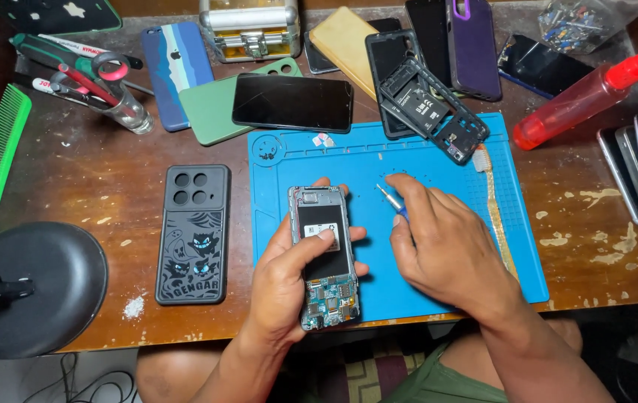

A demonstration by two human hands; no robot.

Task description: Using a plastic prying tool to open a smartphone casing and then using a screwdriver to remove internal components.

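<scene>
Opened smartphone with exposed circuit board and black battery (323, 257) is held closed in the left hand's (294, 272) grip, thumb across the battery, above the blue silicone work mat (445, 160) on the worn wooden desk (88, 186). A small blue-handled screwdriver (391, 202) is pinched in the right hand (442, 246), just beside the phone. A black patterned phone case (193, 233) lies left of the mat.

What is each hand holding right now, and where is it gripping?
The left hand grips the opened phone by its long sides, thumb across the battery. The right hand holds a small screwdriver by its handle, tip pointing up-left.
</scene>
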